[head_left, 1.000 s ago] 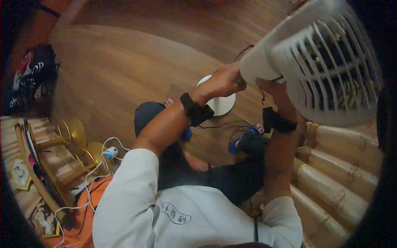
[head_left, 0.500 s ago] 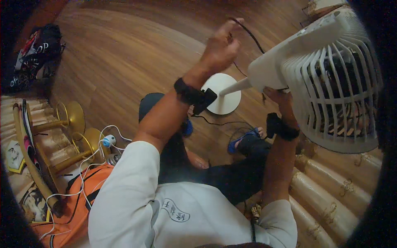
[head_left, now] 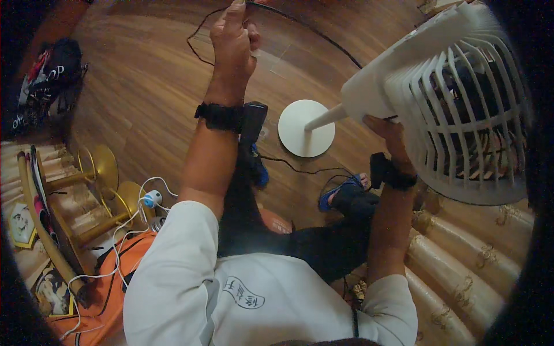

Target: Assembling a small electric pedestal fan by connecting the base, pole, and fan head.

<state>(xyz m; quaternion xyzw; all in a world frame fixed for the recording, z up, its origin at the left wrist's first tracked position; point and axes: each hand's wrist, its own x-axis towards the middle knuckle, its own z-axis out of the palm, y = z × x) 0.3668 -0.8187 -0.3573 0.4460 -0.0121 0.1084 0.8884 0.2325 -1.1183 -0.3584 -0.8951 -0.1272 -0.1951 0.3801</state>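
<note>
A white standing fan (head_left: 369,92) with a barred cage leans in on the right, its pole running to a round white base (head_left: 306,144) on the floor. My left hand (head_left: 234,43) is raised far forward, fingers closed around a black power cord (head_left: 311,27). That cord stretches tautly back to the fan's housing, and a thinner-looking loop hangs beside my hand. My right hand (head_left: 389,132) grips the underside of the fan's housing, next to the cage; part of its fingers is hidden behind the fan.
More black cord (head_left: 306,171) snakes over the wooden floor between my feet. At left stand gold-coloured stands (head_left: 107,164), an orange bag (head_left: 109,282) and a white cable with a blue-white plug piece (head_left: 153,199). A dark bag (head_left: 55,81) lies far left; patterned curtain fabric (head_left: 461,265) covers the right.
My left hand has swung left and farther forward, drawing the cord out from the fan. The fan head has shifted slightly left, and my right hand stays on it.
</note>
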